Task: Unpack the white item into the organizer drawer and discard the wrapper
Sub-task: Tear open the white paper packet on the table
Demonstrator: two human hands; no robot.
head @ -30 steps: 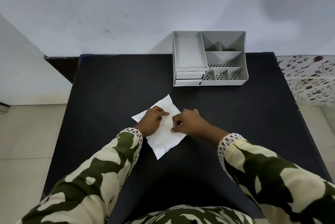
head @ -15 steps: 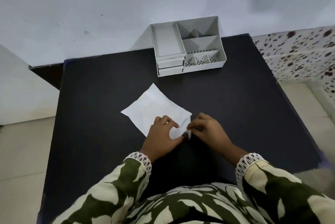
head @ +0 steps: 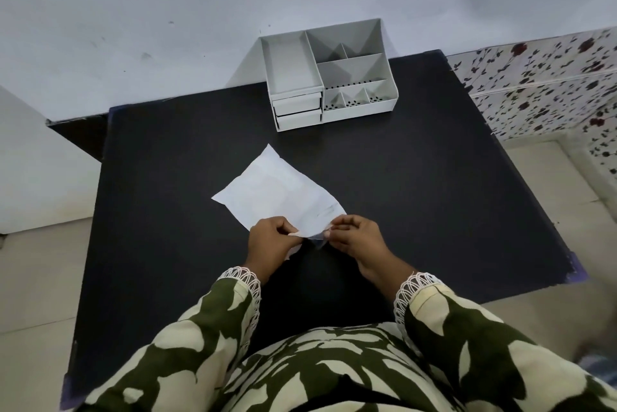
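Observation:
A flat white packet lies on the black table, one corner pointing away from me. My left hand pinches the packet's near corner, and my right hand pinches a clear strip of wrapper at the same corner. The two hands are slightly apart with the wrapper stretched between them. A grey organizer stands at the table's far edge against the wall. It has open compartments on top and two shut drawers at its front left.
A pale wall rises behind the table. A floral-patterned surface stands to the right, beyond the table edge. Light floor tiles show on both sides. My patterned sleeves fill the bottom of the view.
The hands have shifted from the packet's middle to its near corner and begun pulling the wrapper apart there. The camera view has also tilted and drawn back.

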